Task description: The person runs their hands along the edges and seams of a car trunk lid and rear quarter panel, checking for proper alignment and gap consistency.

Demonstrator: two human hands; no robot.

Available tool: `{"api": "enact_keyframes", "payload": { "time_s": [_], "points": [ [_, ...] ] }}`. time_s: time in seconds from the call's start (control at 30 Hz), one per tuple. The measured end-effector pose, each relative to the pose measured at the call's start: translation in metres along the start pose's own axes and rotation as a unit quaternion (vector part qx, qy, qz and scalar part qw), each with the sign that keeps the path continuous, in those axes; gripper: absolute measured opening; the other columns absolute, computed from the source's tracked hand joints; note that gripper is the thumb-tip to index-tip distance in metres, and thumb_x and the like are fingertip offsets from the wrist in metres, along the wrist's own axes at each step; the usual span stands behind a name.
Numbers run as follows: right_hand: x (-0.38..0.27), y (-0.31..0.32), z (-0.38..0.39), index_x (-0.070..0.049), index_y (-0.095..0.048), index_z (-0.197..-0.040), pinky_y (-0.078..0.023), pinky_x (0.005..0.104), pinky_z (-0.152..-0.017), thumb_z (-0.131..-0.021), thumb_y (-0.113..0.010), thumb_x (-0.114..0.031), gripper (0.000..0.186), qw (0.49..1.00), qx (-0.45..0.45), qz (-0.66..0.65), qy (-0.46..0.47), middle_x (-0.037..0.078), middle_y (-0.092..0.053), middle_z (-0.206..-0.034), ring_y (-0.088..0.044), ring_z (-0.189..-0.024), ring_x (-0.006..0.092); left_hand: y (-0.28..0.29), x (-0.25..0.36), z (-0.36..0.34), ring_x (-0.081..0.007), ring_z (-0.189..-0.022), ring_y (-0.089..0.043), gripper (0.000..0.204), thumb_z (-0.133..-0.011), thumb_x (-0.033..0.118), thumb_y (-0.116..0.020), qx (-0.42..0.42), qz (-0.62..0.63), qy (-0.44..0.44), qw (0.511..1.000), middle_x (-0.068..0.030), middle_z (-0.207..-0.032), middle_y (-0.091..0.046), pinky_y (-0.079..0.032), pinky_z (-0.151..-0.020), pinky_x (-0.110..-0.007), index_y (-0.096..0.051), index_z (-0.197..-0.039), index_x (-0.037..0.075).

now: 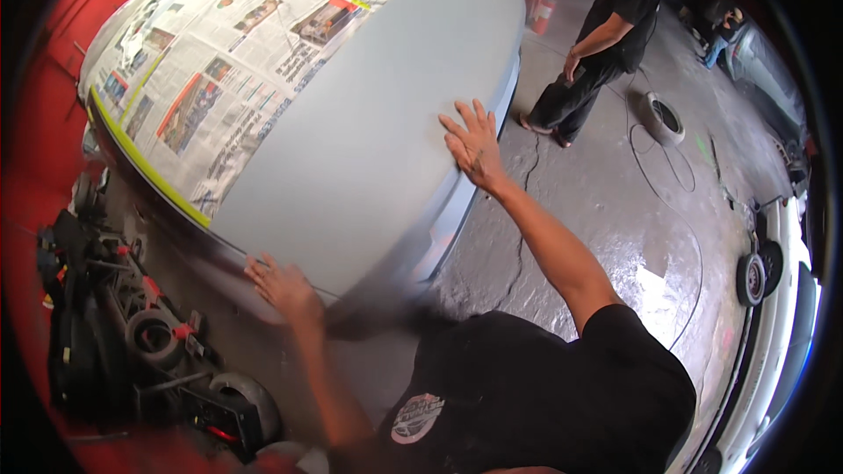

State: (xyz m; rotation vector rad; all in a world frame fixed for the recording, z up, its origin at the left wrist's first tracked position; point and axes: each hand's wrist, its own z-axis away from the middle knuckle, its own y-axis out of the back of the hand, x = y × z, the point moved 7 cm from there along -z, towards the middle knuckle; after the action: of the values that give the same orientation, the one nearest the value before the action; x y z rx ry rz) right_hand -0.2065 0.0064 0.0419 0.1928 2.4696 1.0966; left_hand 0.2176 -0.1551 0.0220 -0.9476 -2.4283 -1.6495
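Head view: grey panel (378, 114), long axis toward upper right, hands (291, 293) (475, 149) splayed, empty

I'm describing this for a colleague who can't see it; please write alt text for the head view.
A person's right hand, fingers spread, and slightly blurred left hand are at the edges of a smooth grey vehicle panel. Newspaper covers the part beside it, at upper left. Another person in black stands at upper right, near a tyre.

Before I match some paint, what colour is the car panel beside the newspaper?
The panel is plain light grey, seen best in the head view.
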Motion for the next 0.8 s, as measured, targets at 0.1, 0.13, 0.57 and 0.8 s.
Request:
{"api": "enact_keyframes", "payload": {
  "time_s": [0.1, 0.13, 0.57, 0.8],
  "points": [
    [-0.004, 0.010, 0.009, -0.014, -0.059, -0.143, -0.022, 0.0650, -0.119, -0.102, -0.055, -0.031, 0.044, 1.000, -0.019, -0.013, -0.010, 0.023, -0.038, -0.157, -0.026, -0.148, 0.0504, 0.001, 0.007, 0.022, -0.0390, -0.159, -0.009, 0.063, -0.111, 0.038, -0.037, -0.027, 0.035, -0.033, 0.998, -0.0159, -0.172, -0.016, -0.008, -0.126, -0.055, -0.027, -0.161, 0.002],
    [-0.007, 0.015, 0.015, -0.014, -0.059, -0.143, -0.022, 0.0650, -0.119, -0.102, -0.055, -0.031, 0.044, 1.000, -0.021, -0.016, -0.008, 0.023, -0.038, -0.157, -0.026, -0.148, 0.0504, 0.002, 0.009, 0.031, -0.0390, -0.159, -0.009, 0.063, -0.111, 0.038, -0.037, -0.026, 0.032, -0.031, 0.999, -0.0159, -0.172, -0.016, -0.008, -0.126, -0.055, -0.027, -0.161, 0.002],
    [0.121, -0.093, 0.610, 0.002, -0.068, -0.124, -0.048, 0.0509, -0.104, -0.097, -0.056, -0.050, 0.060, 0.774, -0.611, -0.028, -0.165, 0.031, -0.067, -0.121, -0.063, -0.119, 0.0445, 0.027, 0.027, 0.092, -0.0412, -0.155, -0.022, 0.066, -0.101, 0.035, -0.061, -0.121, 0.055, -0.154, 0.979, -0.0077, -0.169, -0.029, -0.018, -0.120, -0.066, -0.039, -0.159, 0.011],
    [0.073, 0.019, 0.791, -0.006, -0.076, -0.116, -0.052, 0.0444, -0.103, -0.091, -0.063, -0.039, 0.044, 0.690, -0.610, -0.199, -0.336, 0.024, -0.073, -0.114, -0.068, -0.113, 0.0395, 0.031, 0.012, 0.100, -0.0423, -0.157, -0.017, 0.071, -0.099, 0.033, -0.064, -0.118, 0.030, -0.155, 0.980, -0.0103, -0.170, -0.025, -0.014, -0.120, -0.069, -0.036, -0.160, 0.009]
  ]
}}
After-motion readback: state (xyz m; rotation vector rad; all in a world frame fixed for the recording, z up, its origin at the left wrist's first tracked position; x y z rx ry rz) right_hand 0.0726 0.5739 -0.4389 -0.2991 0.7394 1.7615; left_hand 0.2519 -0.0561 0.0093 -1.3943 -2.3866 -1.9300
